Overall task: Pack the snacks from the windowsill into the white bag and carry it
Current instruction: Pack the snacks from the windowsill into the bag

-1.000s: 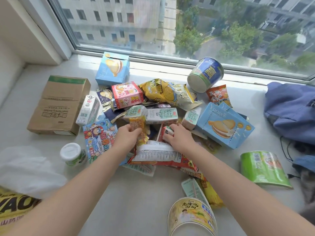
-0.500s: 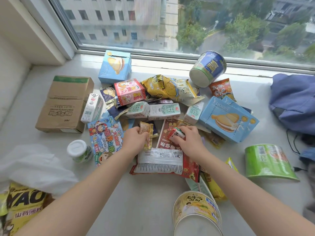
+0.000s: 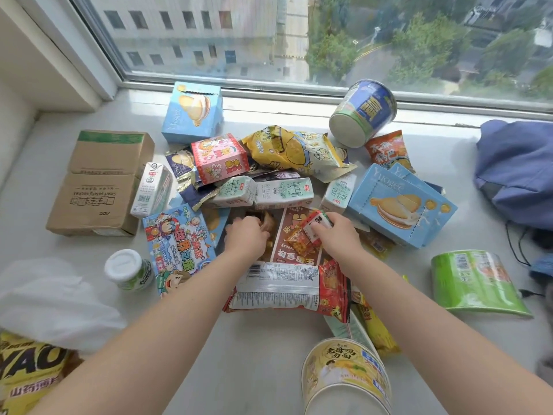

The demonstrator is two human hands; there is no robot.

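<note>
Risking, likely, a fumble at the white bag (image 3: 51, 298), crumpled near-left on the sill (image 3: 263, 372) with no free grip to open it: left grip (image 3: 247, 235) curled round a yellow snack (image 3: 267, 222), right grip (image 3: 338, 238) pinching a striped packet (image 3: 318, 221), mid-pile.

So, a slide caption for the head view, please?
Left hand pinches a tan packet, right hand a red-white packet, over the windowsill.

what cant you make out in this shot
Head view:
- White bag: opening and contents hidden by its own folds.
- Brownish packet: mostly covered by the left hand gripping it.
- Red-and-white packet: print too small, in right hand grip.
- Noodle cup: cut by bottom edge.
- Blue bag: cut by right edge.
</note>
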